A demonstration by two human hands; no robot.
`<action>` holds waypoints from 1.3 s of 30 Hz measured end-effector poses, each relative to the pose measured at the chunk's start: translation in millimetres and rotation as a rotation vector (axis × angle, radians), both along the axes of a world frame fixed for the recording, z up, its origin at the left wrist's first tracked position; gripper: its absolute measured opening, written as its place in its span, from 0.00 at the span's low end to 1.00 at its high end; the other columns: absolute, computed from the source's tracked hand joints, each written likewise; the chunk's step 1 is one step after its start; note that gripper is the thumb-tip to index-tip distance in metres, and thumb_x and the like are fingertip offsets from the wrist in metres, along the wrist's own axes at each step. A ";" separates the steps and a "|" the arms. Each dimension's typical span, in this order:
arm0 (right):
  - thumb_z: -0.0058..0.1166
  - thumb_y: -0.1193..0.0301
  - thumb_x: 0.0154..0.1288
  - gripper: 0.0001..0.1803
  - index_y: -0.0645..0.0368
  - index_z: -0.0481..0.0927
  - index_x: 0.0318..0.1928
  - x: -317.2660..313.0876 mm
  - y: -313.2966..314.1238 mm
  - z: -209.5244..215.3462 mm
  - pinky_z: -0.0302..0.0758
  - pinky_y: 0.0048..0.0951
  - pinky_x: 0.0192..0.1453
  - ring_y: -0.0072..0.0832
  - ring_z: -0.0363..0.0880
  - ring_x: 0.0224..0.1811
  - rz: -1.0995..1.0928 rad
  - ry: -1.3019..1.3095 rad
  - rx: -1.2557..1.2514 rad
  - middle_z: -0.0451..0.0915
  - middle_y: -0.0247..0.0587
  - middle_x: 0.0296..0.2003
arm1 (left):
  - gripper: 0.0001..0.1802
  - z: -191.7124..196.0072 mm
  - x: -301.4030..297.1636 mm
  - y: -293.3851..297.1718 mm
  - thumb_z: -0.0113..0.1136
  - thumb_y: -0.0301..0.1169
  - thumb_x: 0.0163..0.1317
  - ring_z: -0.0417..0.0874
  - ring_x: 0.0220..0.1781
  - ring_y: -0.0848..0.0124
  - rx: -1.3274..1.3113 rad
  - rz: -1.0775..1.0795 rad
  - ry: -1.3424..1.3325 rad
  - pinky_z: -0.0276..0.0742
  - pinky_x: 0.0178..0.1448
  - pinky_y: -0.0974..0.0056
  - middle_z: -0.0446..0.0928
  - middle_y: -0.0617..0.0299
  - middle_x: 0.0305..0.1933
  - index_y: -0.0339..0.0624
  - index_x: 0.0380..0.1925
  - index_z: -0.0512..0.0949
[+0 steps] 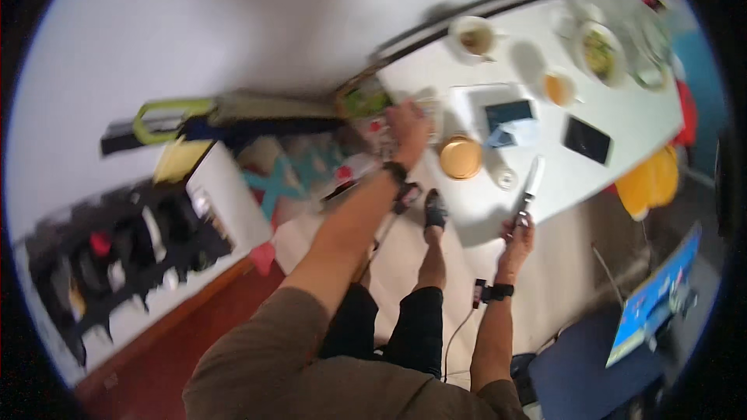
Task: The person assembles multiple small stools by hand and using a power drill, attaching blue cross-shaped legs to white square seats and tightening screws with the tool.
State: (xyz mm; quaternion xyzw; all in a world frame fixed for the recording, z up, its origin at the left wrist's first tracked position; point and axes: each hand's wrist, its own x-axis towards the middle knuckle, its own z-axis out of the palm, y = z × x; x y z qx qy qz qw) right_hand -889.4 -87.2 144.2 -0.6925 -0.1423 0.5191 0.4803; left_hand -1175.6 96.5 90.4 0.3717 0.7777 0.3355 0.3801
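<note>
My right hand (519, 237) is closed round the dark handle of a knife (534, 177), in front of the table's near edge. The pale blade points away from me over the white table (572, 183). My left hand (408, 131) is stretched out to the table's left end, and its fingers are smeared by motion. Whether it touches anything there cannot be made out. Close to it are a box with red and green print (377, 126) and a round golden-brown lid or tin (461, 157). A small white cylindrical container (506, 179) stands between that round thing and the knife.
On the table are a white mug (473, 37), a cup of orange drink (557, 89), a bowl of food (601, 56), a dark phone (587, 140) and a white tray (467, 97) beside a blue packet (513, 131). Left stands a shelf with black pockets (128, 237); lower right, a lit screen (654, 292).
</note>
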 end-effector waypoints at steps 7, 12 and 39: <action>0.49 0.74 0.60 0.30 0.56 0.65 0.64 -13.3 17.0 29.6 0.76 0.27 0.37 0.28 0.79 0.38 0.163 -0.174 -0.040 0.74 0.42 0.50 | 0.33 50.2 -6.6 -23.4 0.63 0.32 0.47 0.68 0.57 0.48 0.322 -0.231 0.247 0.62 0.63 0.50 0.68 0.42 0.53 0.37 0.56 0.68; 0.52 0.72 0.57 0.35 0.61 0.61 0.66 -14.3 21.0 33.1 0.76 0.30 0.40 0.33 0.77 0.46 0.443 -0.351 -0.160 0.69 0.44 0.58 | 0.34 83.0 -24.8 -54.2 0.61 0.31 0.44 0.66 0.64 0.46 0.135 -0.128 0.042 0.59 0.67 0.53 0.66 0.38 0.61 0.38 0.56 0.69; 0.51 0.78 0.56 0.38 0.67 0.53 0.67 -621.2 -105.5 163.0 0.72 0.29 0.54 0.38 0.76 0.50 1.375 -0.222 0.303 0.74 0.58 0.51 | 0.36 239.2 -369.1 -388.1 0.54 0.23 0.46 0.66 0.63 0.48 0.042 0.793 -0.018 0.58 0.69 0.56 0.65 0.36 0.59 0.22 0.58 0.61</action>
